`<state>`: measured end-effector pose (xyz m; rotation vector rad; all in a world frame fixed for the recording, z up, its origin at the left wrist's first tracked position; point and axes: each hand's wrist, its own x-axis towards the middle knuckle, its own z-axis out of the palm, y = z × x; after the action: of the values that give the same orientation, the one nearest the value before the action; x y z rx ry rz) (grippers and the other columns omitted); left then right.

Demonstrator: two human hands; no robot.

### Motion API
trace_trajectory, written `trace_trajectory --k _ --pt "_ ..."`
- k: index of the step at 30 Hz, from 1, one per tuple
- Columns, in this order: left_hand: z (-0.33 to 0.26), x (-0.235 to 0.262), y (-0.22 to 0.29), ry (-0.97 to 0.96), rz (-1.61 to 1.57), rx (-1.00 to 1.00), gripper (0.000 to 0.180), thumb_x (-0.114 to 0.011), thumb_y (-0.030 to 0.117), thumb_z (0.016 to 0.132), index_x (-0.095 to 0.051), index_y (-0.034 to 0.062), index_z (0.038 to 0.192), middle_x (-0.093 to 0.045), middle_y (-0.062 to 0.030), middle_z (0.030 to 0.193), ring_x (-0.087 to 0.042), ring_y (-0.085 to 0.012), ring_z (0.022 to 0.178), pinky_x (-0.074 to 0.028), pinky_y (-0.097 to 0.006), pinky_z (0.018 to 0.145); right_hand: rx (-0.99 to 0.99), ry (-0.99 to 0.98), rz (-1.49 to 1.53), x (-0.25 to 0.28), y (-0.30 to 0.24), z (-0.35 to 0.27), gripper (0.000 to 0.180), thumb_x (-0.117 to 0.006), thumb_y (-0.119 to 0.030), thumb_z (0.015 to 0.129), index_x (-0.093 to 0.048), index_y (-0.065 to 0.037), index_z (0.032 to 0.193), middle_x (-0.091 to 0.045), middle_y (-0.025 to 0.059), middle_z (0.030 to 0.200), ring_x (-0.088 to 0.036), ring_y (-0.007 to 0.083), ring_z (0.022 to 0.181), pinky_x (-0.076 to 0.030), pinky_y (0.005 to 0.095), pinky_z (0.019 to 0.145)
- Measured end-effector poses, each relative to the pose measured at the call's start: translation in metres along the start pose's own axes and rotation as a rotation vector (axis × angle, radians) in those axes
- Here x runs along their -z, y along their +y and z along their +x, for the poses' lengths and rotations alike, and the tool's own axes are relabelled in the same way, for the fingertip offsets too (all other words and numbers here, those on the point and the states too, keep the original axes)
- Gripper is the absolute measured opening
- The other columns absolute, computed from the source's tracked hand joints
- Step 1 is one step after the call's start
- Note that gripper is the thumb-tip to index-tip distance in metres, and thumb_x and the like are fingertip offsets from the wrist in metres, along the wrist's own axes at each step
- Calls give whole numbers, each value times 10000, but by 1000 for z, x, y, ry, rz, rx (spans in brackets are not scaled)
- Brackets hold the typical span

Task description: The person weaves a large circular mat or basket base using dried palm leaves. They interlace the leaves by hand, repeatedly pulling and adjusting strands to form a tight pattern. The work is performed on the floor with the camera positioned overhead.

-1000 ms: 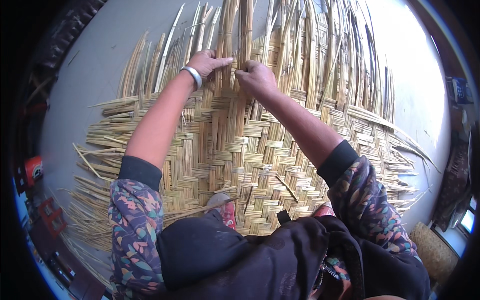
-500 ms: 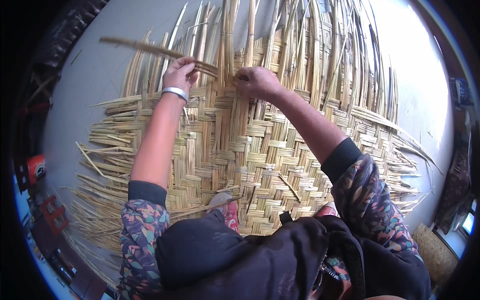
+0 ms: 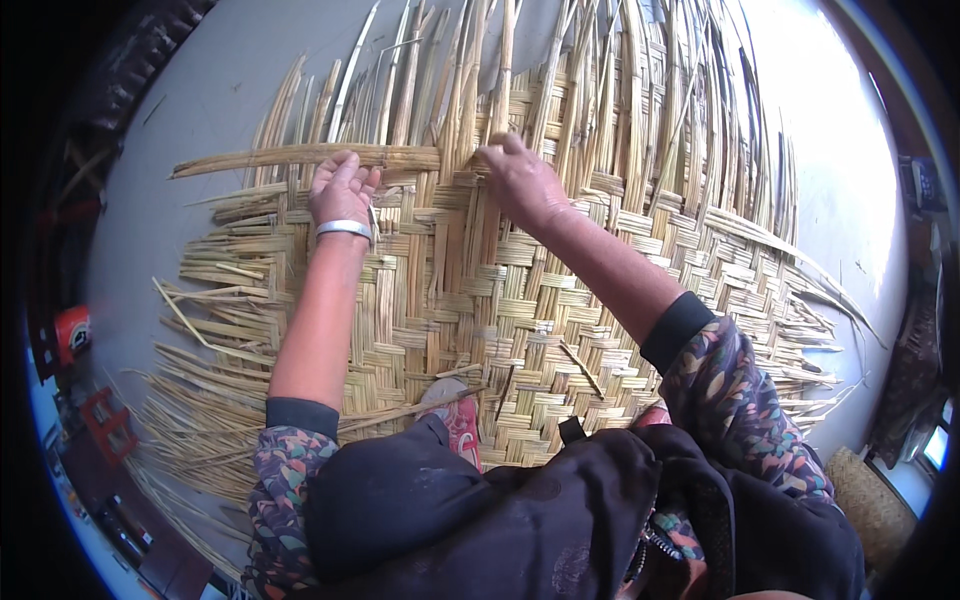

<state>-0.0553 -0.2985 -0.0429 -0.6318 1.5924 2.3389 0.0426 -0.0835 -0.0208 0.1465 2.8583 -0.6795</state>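
Note:
A large mat of split reed strips [image 3: 560,300] lies half woven before me, its checkered weave spreading out to loose ends. One long flat reed strip [image 3: 250,160] runs crosswise near the far edge of the weave, its right end among the upright strips. My left hand [image 3: 343,190], with a pale bracelet at the wrist, has its fingers curled at this strip's near edge. At the far middle, my right hand [image 3: 524,180] is closed at the base of an upright reed strip [image 3: 503,70]; its fingertips are slightly blurred.
Loose upright strips [image 3: 630,90] fan out beyond the weave, and more ends [image 3: 200,430] stick out on the left. Short reed scraps [image 3: 582,368] lie on the mat. My red shoe [image 3: 463,430] rests on it. A red frame [image 3: 105,428] stands at the left.
The crosswise strip has swung level and come down against the weave's far edge. My left hand has moved nearer and a little left; my right hand has shifted slightly right.

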Motion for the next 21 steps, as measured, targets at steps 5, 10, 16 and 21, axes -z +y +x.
trace_trajectory --k 5,10,16,21 --pt "12 14 24 -12 -154 129 237 -686 165 823 -536 61 974 -608 -76 869 -617 -177 789 -533 -306 645 131 -11 -179 -5 1 -7 339 -486 -141 917 -503 -79 1250 -504 80 1200 -569 214 1032 -499 329 866" --pt "30 19 26 -1 216 25 220 -699 151 807 -533 30 886 -620 -84 790 -624 -157 648 -477 -240 434 185 -3 -189 -2 1 -8 324 -455 -82 892 -530 -82 1207 -521 88 1098 -578 237 970 -494 353 844" --pt "38 21 16 104 299 88 236 -691 102 803 -505 8 913 -605 -101 817 -611 -169 640 -511 -250 457 240 -105 -316 10 -4 -4 375 -469 -38 887 -505 -103 1254 -523 74 1028 -578 185 890 -514 309 775" --pt "48 44 21 -67 77 209 295 -689 82 807 -479 23 1005 -601 -105 861 -616 -205 698 -548 -309 572 255 -207 -400 41 -45 21 262 -531 -134 886 -572 -54 1131 -552 110 953 -590 208 867 -522 351 822"
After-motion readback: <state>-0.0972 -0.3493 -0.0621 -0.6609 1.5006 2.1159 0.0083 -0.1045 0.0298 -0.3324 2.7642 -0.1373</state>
